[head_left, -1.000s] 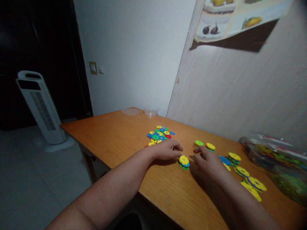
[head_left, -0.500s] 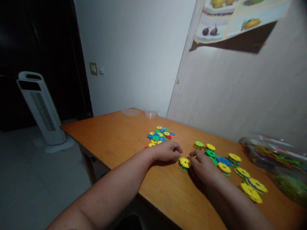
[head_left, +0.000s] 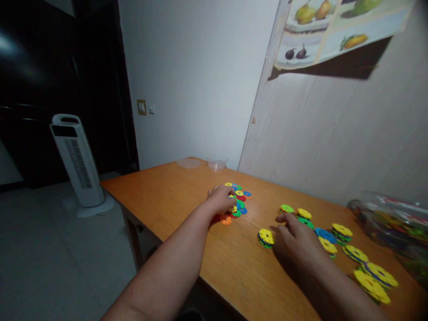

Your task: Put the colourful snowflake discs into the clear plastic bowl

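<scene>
My left hand [head_left: 221, 199] reaches over the loose pile of flower-shaped plastic discs [head_left: 240, 205] in yellow, blue, green, red and orange. Its fingers look apart and bent down onto the pile; their tips are partly hidden. My right hand [head_left: 294, 231] hovers with loosely bent, parted fingers and nothing visible in them. Just left of it stands a short stack of discs with a yellow top [head_left: 266, 238]. Behind and right of that hand are several more stacks, among them a light green-topped stack [head_left: 286, 209] and a blue-topped stack [head_left: 325, 235].
A clear plastic bowl [head_left: 217, 164] and a flat translucent lid [head_left: 188, 163] lie at the table's far corner. Clear bags of coloured pieces [head_left: 394, 218] rest against the wall at right. A white tower fan [head_left: 79, 160] stands on the floor at left.
My left hand has moved away from the yellow-topped stack to the loose pile, farther left. My right hand stays near that stack, slightly farther from it. The view has shifted a little.
</scene>
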A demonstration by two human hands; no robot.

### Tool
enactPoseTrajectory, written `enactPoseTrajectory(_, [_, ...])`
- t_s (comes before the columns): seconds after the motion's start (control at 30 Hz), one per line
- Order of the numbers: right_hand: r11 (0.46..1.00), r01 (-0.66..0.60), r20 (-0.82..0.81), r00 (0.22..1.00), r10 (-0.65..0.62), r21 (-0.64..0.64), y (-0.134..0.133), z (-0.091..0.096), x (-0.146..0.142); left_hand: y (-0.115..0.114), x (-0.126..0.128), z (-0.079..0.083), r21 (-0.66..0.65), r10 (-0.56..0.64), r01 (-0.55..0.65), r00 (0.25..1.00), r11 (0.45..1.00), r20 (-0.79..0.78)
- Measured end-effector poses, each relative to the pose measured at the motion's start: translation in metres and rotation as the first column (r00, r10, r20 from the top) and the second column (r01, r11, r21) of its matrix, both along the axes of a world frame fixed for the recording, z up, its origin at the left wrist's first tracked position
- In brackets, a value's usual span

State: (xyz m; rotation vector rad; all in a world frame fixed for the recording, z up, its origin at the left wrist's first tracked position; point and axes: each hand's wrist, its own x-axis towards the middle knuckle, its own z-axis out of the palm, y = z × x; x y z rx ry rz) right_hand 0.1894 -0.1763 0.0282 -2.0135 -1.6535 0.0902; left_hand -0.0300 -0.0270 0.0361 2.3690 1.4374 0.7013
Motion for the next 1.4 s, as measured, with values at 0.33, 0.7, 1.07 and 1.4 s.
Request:
enactPoseTrajectory(0.33, [0.999,0.009,-0.031,0.999,-0.011,-0.038,0.0,0.0,-0.002,-0.015,-0.005,0.004,0.019,-0.074,0.081,0.965,0.997,-0.252])
enactPoseTrajectory(0.7, [0.996,0.059,-0.057,0.997,-0.056,0.062,0.001,0.002,0.001,-0.015,-0.003,0.005,0.011,-0.096,0.098,0.987,0.995,-0.133])
enactPoseTrajectory(1.07, [0.996,0.053,-0.073,0.996,-0.048,0.067,0.001,0.002,-0.001,-0.034,-0.011,0.015,-0.052,-0.179,0.171,0.944,0.984,-0.276])
enactPoseTrajectory(1.4, [0.971,-0.063,-0.075,0.994,0.083,0.232,0.0,-0.008,-0.011,-0.033,0.009,0.003,-0.294,-0.235,0.409,0.843,0.864,0.484])
